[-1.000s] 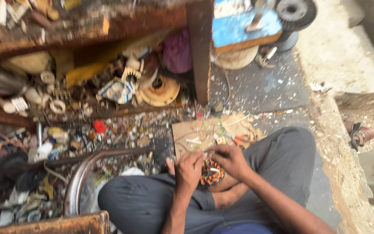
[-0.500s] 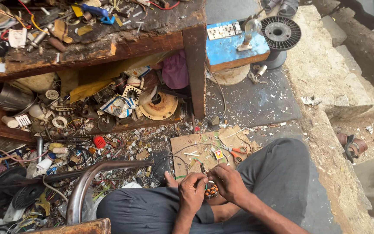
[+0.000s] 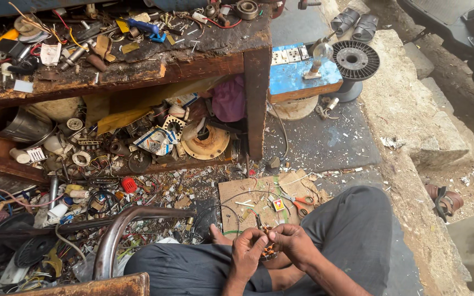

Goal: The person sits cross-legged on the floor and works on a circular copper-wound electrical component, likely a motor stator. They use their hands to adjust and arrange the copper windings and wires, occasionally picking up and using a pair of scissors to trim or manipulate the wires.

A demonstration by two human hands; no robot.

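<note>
Pinching a small copper-wound coil between them, the left hand and right hand are both clamping on it just above the lap, and steadying one side while the other's fingertips are working looks wisest.

A cluttered wooden surface is standing at upper left, scrap parts lying beneath it. A black wire spool is sitting beside a blue board. Orange-handled scissors are resting on cardboard.
</note>
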